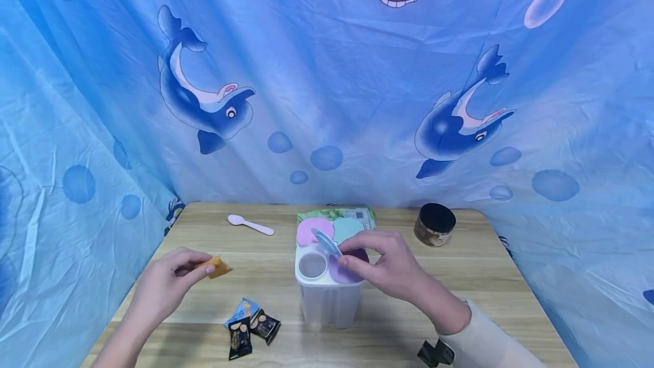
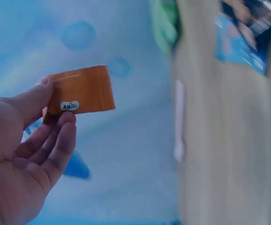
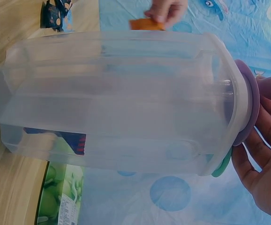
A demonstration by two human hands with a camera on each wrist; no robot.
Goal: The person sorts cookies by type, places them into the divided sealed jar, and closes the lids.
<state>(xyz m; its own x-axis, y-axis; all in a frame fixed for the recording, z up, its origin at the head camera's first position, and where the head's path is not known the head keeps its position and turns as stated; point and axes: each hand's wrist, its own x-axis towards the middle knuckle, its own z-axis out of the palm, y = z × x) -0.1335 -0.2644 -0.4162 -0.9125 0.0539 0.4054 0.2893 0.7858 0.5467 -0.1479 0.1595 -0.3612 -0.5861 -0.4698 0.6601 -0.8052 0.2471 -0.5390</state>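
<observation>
Left: orange packet (image 2: 81,91), above the bench (image 1: 265,283) and well apart from the box (image 1: 329,304). Judged light, wrapper thin and slick, contents perhaps brittle; best taken by a gentle pinch near one end. Left hand (image 1: 166,283) pinches it at one end, thumb against fingers, the lower fingers loosely bent, forearm rising from lower left. Next, on the bench: two black packets (image 1: 240,338) (image 1: 265,326) and a blue packet (image 1: 245,309), bunched together. Centre: box upright, translucent; judged light and stiff, apt to slide, so best steadied by its walls. Its near-left opening (image 1: 313,266) is uncovered; blue lid (image 1: 325,240) stands tilted beside it, judged thin and light, best held by the rim. Right hand (image 1: 390,266) pinches that rim between thumb and index finger, reaching in from the right over the purple lid (image 1: 341,275).
</observation>
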